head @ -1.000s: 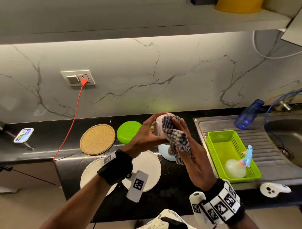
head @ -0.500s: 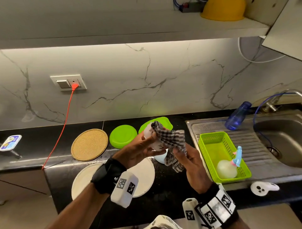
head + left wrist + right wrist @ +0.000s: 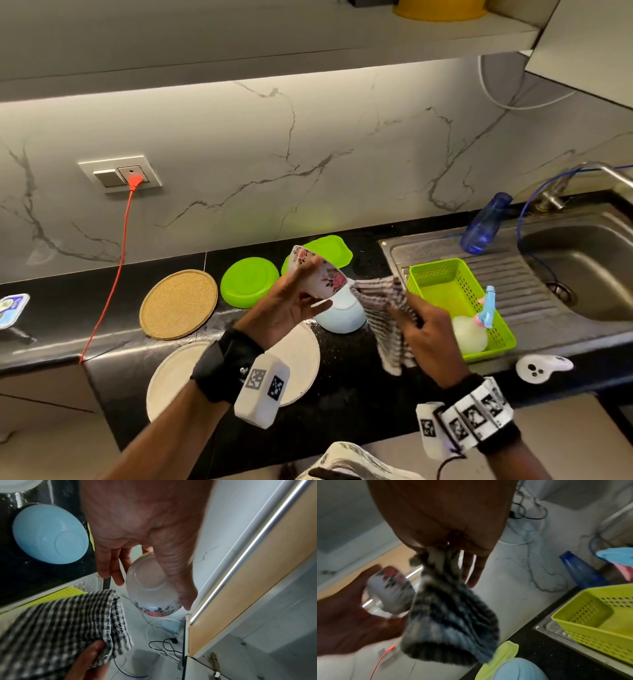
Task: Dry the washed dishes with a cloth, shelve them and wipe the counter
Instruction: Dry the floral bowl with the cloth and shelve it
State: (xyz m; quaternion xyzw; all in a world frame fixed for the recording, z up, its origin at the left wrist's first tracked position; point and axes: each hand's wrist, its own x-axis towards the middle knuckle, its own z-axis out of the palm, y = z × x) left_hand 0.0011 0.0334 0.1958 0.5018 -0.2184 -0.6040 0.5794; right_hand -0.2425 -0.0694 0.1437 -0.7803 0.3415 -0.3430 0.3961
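cloth (image 3: 387, 318) now off floral bowl (image 3: 318, 275) | basket (image 3: 442, 277): sponge (image 3: 468, 334), brush (image 3: 486, 306)

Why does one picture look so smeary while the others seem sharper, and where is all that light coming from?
Right wrist view: motion blur smears the checked cloth and the floral bowl. Left wrist view: sharper, though the cloth's near end blurs; a bright light strip glares under the shelf, and lines bow with the wide lens. Head view: that strip lights the marble wall evenly, and the black counter shows glare.

Two white plates (image 3: 171, 373), two bowls (image 3: 322, 277), two green lids (image 3: 248, 281) and one basket (image 3: 442, 284) are counted.
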